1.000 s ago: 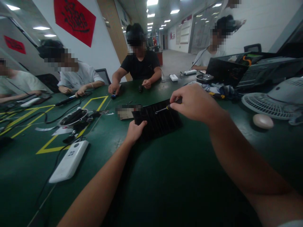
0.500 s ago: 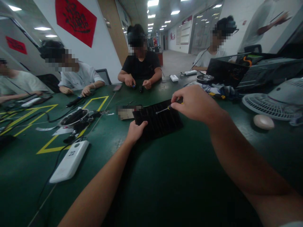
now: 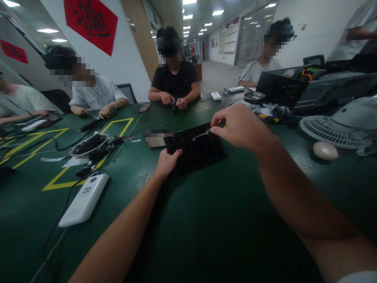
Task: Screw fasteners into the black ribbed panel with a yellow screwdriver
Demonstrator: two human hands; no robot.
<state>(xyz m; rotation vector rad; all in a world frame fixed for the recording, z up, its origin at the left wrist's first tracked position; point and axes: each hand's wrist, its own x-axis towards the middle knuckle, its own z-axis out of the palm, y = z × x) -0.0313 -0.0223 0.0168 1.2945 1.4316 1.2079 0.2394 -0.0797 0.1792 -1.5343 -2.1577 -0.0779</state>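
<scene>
A flat black panel (image 3: 203, 151) with ridges lies tilted over the green table (image 3: 224, 212). My left hand (image 3: 168, 162) grips its left edge, thumb on top. Above the panel's upper right part, my right hand (image 3: 232, 125) pinches a screwdriver (image 3: 202, 135) with a yellow and black handle. The metal shaft points left, and its tip is over the panel's surface; whether it touches is too small to tell. Behind the panel's left corner lies a pale, partly blurred-out flat item (image 3: 154, 140), with small dark bits beyond it.
At left are a white numbered device (image 3: 85, 199), a round dish (image 3: 90, 144) and cables. A white fan (image 3: 338, 122), a computer mouse (image 3: 325, 151), a metal bowl (image 3: 253, 97) and an open black case (image 3: 279, 88) stand at right. Several people sit around the table.
The view has shifted slightly. Both hands keep their hold on the panel and screwdriver. Across the table, a person's hands have come closer together; the standing person at right has moved further right.
</scene>
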